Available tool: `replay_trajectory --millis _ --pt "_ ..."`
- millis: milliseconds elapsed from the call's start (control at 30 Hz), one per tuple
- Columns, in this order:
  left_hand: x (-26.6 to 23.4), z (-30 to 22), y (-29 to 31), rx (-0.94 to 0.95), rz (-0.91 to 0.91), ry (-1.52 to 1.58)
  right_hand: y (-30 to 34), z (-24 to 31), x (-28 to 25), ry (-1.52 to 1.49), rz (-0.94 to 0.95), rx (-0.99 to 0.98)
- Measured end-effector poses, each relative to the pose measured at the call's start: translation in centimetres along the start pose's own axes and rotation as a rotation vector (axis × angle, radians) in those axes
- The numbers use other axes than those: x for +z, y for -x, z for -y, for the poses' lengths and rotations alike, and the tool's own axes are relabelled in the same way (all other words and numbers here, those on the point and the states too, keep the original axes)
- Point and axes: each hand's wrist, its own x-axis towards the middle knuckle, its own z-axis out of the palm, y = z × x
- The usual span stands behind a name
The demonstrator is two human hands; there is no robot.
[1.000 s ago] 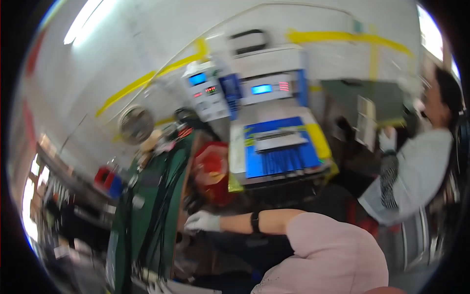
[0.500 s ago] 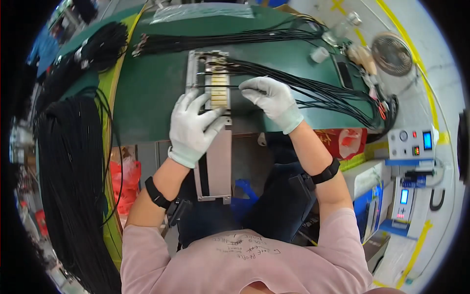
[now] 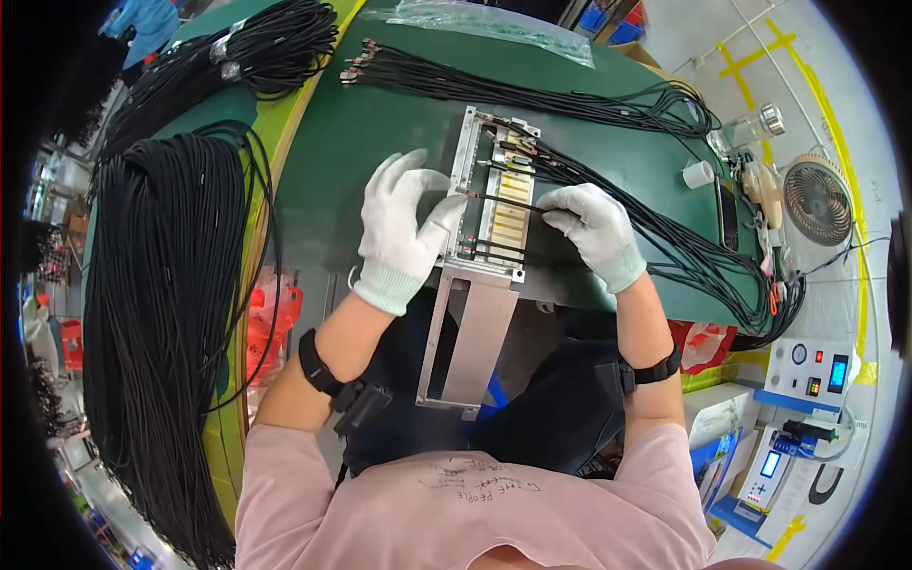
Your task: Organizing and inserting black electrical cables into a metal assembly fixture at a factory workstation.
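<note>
A black cable [image 3: 508, 201] is held across a slotted metal fixture [image 3: 465, 152] on the green desk [image 3: 328, 157], pinched by the right hand [image 3: 597, 228], fingertips closed. The left hand [image 3: 397, 228] is held half open, empty, near the cable's other end. A thick cable bundle [image 3: 171, 313] is draped at left.

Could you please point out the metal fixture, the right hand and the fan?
Metal fixture [image 3: 507, 224], head view: slotted strip.
Right hand [image 3: 598, 228], head view: glove's back.
Fan [image 3: 819, 200], head view: grille.
</note>
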Motion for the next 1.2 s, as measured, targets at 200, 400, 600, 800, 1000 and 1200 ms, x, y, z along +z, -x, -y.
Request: replay_trajectory --millis 200,400,600,800,1000,1200 --pt "0.2 1.4 -0.6 0.091 0.065 0.004 0.8 0.3 -0.2 0.028 -0.001 -0.102" --pt "0.5 0.8 -0.2 0.066 0.109 0.015 1.7 0.0 -0.2 0.15 -0.013 -0.138" --pt "0.5 0.9 0.0 0.067 0.112 -0.003 1.8 0.0 0.1 0.188 -0.003 -0.187" --pt "1.0 -0.6 0.1 0.137 0.185 0.016 2.1 0.0 0.5 0.066 0.016 -0.144" --pt "0.8 -2.1 0.0 0.451 0.317 -0.162 2.1 -0.8 1.5 0.101 0.023 -0.094" --pt "1.2 -1.6 0.3 0.468 0.355 -0.215 -0.7 -1.9 2.0 0.39 -0.495 -0.139"
